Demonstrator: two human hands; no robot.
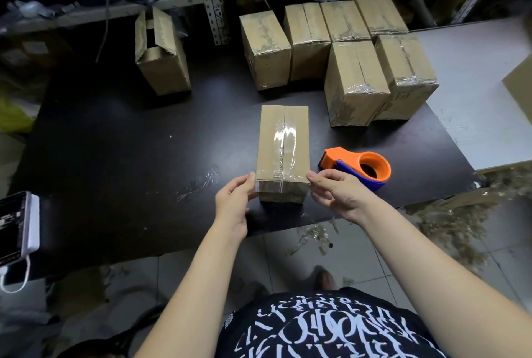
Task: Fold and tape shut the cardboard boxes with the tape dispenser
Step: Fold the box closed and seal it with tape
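Cardboard box (270, 144), clear tape (285, 138) lengthwise

I see a closed box (283, 153) between my left hand (234, 199) and right hand (334, 190), clear tape glossy along its centre seam and over the near end. Just beyond my right hand, the orange-and-blue tape dispenser (357, 167) lies on its side. Farther ahead stand six taped boxes (355, 81); beyond my left hand, one open box (161, 55).

Single wide head-worn view.
You look forward and steeply down onto the dark table (115, 141), close in; shelving (213, 6) runs across the far side.
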